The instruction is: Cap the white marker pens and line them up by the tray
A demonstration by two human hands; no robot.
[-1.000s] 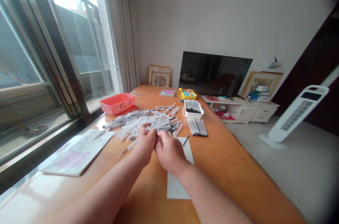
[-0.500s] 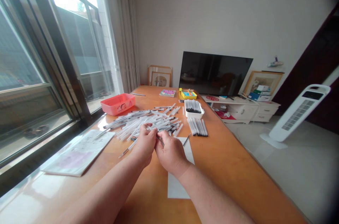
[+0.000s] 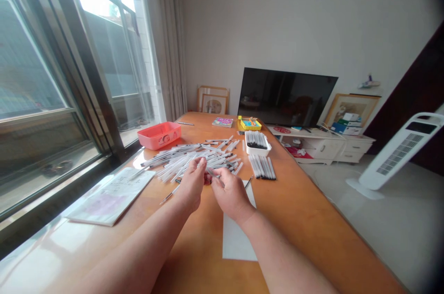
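"What do we have in the head view?"

"We see the left hand (image 3: 192, 187) and the right hand (image 3: 231, 194) low over the counter (image 3: 197, 257), at the near edge of a loose pile of white-barrelled pens (image 3: 187, 159). The right hand pinches a thin pen (image 3: 212, 173) between its fingertips; the left hand curls just beside it, and we cannot tell whether it grips that pen too."

"And the other pens?"

"A white tray of black-tipped pens (image 3: 257, 143) stands beyond them, with a neat row of pens (image 3: 262, 167) just in front (far tidier than the pile, we'd say). A sheet of white paper (image 3: 239, 234) lies beneath the right hand."

"Which step is this?"

"We judge it's handling pens singly; this moment calls for a steady pinch, clear of the pile."
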